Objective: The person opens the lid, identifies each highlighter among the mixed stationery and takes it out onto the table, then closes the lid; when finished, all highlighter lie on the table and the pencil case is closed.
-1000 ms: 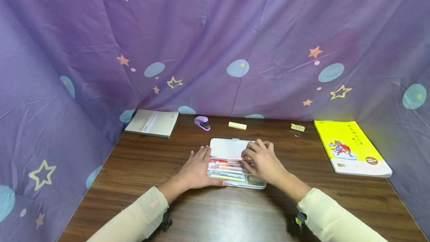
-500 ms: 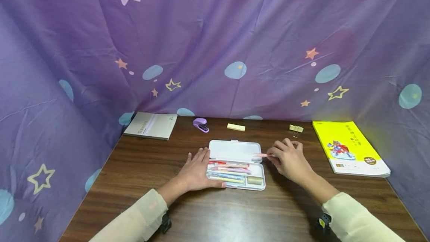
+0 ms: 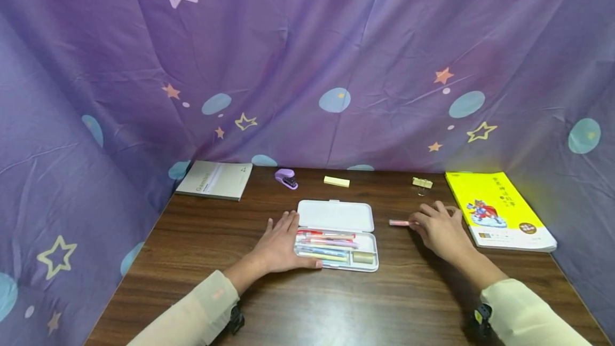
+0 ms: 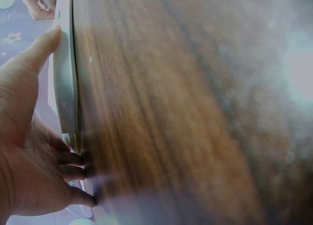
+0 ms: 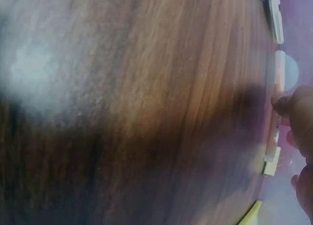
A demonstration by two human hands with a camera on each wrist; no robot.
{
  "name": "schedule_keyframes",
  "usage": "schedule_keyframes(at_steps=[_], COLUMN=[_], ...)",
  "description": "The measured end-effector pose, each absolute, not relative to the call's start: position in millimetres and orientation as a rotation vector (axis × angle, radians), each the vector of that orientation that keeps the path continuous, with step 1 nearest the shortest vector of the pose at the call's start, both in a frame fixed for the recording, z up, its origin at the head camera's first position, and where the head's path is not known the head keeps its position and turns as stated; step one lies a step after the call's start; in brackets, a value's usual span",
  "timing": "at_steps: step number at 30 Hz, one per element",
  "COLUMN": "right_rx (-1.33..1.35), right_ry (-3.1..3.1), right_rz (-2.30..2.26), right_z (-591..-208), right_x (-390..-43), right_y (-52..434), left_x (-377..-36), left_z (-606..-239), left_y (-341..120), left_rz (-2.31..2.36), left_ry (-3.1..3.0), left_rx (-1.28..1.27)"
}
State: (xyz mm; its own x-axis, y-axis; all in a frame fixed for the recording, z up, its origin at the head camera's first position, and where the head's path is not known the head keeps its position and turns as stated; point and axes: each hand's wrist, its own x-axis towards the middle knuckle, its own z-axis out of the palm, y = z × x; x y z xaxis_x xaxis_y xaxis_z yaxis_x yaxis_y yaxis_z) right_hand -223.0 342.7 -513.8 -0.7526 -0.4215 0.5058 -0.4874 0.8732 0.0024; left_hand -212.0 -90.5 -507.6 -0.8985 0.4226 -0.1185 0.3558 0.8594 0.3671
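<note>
A white pencil case [image 3: 334, 215] lies open in the middle of the wooden table, its lid flat behind a tray of several coloured pens [image 3: 325, 244]. My left hand [image 3: 281, 242] lies flat against the case's left end, with the thumb along its front edge; the left wrist view shows the same case [image 4: 66, 88] and my left hand [image 4: 24, 151]. My right hand [image 3: 439, 226] is to the right of the case and pinches one end of a pink pen [image 3: 400, 222] that lies low on the table. In the right wrist view the pink pen [image 5: 279, 73] runs under a fingertip [image 5: 288, 105].
Along the back edge are a grey notebook [image 3: 216, 179], a purple stapler [image 3: 286, 178], a pale yellow block [image 3: 336, 181] and a gold binder clip [image 3: 422, 183]. A yellow book [image 3: 497, 210] lies at the right. Purple star-print cloth [image 3: 307, 68] walls three sides.
My right hand took a pink pen out of the case and carried it right, down to the table beside the yellow book. My left hand stayed put.
</note>
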Motion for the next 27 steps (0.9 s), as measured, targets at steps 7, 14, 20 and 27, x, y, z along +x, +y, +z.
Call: schedule_keyframes(at_steps=[7,14,20,27], right_rx=[0.647,0.633,0.64,0.653], right_ry=[-2.546,-2.552,-2.525,-2.522], right_rz=[0.189,0.2,0.186,0.164], right_z=[-518,-522,-523,-525], right_x=[-221,-220,-222,-224], right_y=[347,348,350,349], left_x=[-211,-212,-213,-212], left_z=[-507,-506,-506,-506], left_y=[-90,-88,-87,-88], left_rz=[0.507,0.509,0.511,0.504], left_ry=[2.836,2.836,2.834,2.834], left_rx=[0.601,0.599,0.595,0.59])
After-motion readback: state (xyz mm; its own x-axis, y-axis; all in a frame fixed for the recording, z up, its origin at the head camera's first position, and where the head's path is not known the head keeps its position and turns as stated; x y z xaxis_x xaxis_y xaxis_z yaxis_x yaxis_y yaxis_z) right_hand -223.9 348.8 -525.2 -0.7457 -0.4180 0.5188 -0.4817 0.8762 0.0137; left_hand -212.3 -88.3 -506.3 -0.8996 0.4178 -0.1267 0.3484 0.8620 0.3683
